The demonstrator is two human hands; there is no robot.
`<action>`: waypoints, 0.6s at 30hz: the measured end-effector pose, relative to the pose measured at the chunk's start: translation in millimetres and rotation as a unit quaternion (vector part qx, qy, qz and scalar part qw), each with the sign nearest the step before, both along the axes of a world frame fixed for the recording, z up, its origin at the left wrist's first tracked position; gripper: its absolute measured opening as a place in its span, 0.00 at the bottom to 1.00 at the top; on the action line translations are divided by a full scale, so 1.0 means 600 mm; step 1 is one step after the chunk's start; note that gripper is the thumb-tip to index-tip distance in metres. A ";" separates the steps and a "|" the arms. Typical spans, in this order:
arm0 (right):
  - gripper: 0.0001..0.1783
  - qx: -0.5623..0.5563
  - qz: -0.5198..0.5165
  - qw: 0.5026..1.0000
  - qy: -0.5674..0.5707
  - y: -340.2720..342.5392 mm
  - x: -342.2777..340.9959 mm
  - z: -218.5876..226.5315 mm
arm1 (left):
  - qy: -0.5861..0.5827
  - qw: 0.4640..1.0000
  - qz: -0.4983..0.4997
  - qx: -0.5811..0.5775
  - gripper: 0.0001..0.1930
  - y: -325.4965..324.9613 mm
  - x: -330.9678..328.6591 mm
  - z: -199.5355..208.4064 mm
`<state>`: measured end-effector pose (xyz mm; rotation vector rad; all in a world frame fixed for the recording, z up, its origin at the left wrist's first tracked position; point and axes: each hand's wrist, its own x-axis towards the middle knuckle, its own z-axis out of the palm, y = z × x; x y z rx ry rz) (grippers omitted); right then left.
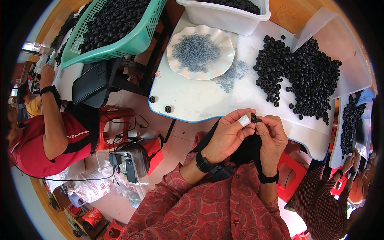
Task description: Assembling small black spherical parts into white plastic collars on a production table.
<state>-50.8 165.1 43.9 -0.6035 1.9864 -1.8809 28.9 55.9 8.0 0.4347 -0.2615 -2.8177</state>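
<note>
White and scalloped, a plastic dish (200,52) of small grey rings is seen far on the table (192,100); black rubber rings are heaped in a green basket (132,40). A small black ring (256,118) is pinched between the left hand (228,136) and right hand (274,138), held together near the table's edge.

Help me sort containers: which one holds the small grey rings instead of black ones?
The white scalloped plate on the table; the green basket and white tub hold black rings.
</note>
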 end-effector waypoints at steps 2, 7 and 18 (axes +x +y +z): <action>0.06 0.002 -0.003 1.000 0.010 -0.001 -0.001 -0.002 | -0.003 1.000 0.003 -0.005 0.15 0.001 -0.001 0.000; 0.06 0.008 -0.005 1.000 0.026 -0.004 -0.001 -0.003 | -0.016 1.000 0.011 -0.021 0.14 0.002 -0.001 0.001; 0.06 0.041 0.004 0.993 0.109 -0.005 0.002 -0.005 | -0.045 0.996 0.011 -0.071 0.13 0.002 0.002 -0.002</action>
